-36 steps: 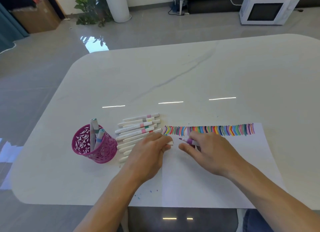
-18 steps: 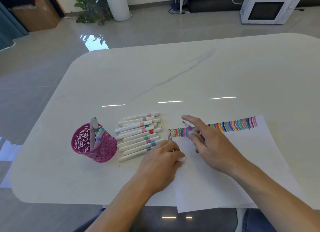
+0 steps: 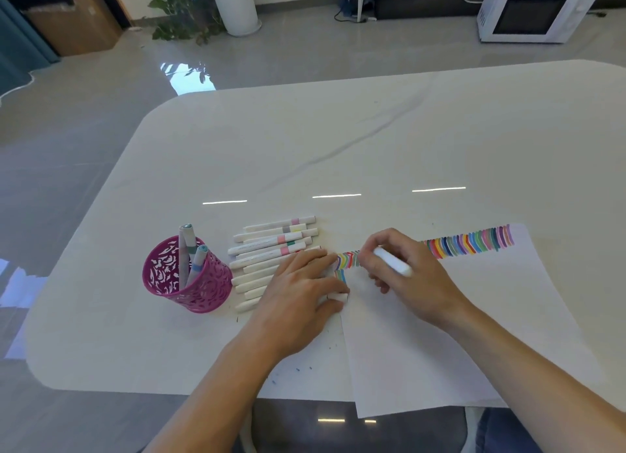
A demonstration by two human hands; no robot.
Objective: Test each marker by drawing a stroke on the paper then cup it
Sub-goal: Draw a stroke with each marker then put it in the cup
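The right hand point(image 3: 411, 276) has its fingers point(image 3: 376, 249) curled round a marker point(image 3: 393, 262) at the left edge of the paper point(image 3: 440, 344). The left hand point(image 3: 301, 290), pinching a cap point(image 3: 339, 297), pins the sheet. A slip may put ink on the tabletop point(image 3: 305, 148).

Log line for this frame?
phase: stroke test | right hand: grips marker over paper | left hand: pinches cap | cup: markers inside

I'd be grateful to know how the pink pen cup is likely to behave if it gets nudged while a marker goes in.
The pink pen cup is probably light, since its wall is open lattice. The two markers in it stand well above the rim, so it might tip. On the glossy tabletop it would likely slide easily.
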